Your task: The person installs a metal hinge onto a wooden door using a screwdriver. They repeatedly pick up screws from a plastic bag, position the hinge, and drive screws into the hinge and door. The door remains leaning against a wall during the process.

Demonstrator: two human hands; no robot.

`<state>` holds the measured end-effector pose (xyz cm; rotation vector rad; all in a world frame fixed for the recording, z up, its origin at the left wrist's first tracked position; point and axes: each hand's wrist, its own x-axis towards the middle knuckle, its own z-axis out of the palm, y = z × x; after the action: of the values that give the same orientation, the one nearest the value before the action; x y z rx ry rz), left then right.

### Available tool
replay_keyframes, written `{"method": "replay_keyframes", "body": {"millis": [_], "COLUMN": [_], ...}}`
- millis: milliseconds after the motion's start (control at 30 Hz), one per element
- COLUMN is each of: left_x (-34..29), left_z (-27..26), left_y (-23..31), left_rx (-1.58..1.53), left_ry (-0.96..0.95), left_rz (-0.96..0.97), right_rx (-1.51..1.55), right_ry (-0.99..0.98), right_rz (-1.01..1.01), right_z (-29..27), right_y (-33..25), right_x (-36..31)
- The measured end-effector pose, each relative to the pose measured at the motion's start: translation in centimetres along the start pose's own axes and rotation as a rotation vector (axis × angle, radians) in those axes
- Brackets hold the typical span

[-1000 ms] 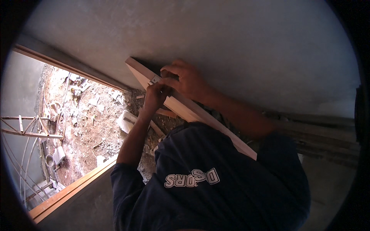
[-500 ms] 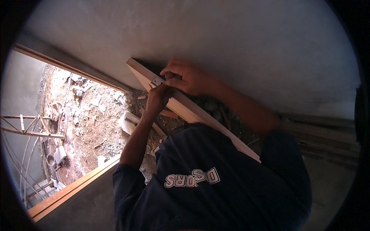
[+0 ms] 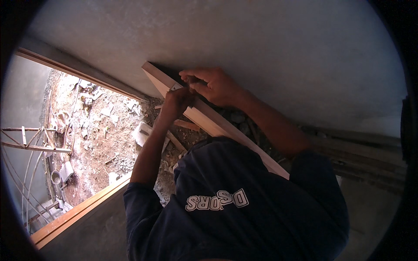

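Observation:
A pale wooden board (image 3: pixel 207 124) leans on its edge, running from the wall down past my body. A small metal hinge (image 3: pixel 175 87) rests on its narrow edge near the upper end, mostly covered by my fingers. My left hand (image 3: pixel 176 103) is closed over that hinge and the board's edge. Just beyond it, my right hand (image 3: pixel 217 87) bends its fingers and thumb around a small dark handle-like thing (image 3: pixel 190 81); its kind is not clear. Both hands almost meet above the board.
A grey plastered wall (image 3: pixel 278 52) rises right behind the board. To the left, a wooden frame (image 3: pixel 82 208) borders an opening onto rubble-strewn ground (image 3: pixel 96 143). Wood offcuts (image 3: pixel 176 141) lie below my left forearm. Long planks (image 3: pixel 361 152) are stacked along the wall at right.
My left hand has slid slightly over the hinge, hiding more of it. My right hand's fingers have shifted and opened a little around the dark thing. The board has moved slightly.

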<state>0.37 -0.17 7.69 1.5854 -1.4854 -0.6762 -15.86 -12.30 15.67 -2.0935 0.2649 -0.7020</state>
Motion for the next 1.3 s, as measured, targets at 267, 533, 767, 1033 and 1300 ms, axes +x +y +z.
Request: {"method": "replay_keyframes", "body": {"millis": [267,533,767,1033,1300], "left_x": [0.1,0.1,-0.1,-0.8,-0.6], "left_z": [-1.4,0.6,1.1,1.1,1.6], "left_y": [-0.6,-2.2,-3.0,-2.1,-3.3], "left_rx": [0.021,0.525,0.638,0.563,0.655], "left_ry": [-0.156,-0.152,-0.162,-0.082,-0.158], "left_rz": [-0.053,0.046,0.135,0.136,0.083], "right_rx": [-0.152,-0.034,0.000,-0.100,-0.069], "right_ry": [0.133,0.022,0.079,0.163,0.045], "right_rz": [-0.035,0.014,0.061,-0.094,-0.036], "right_z": [1.1,0.5,1.0,1.5,1.3], "right_y": [-0.8,-1.1,-0.4,-0.7,-1.5], "right_x": [-0.5,-0.4,-0.9,-1.1,-0.4]}}
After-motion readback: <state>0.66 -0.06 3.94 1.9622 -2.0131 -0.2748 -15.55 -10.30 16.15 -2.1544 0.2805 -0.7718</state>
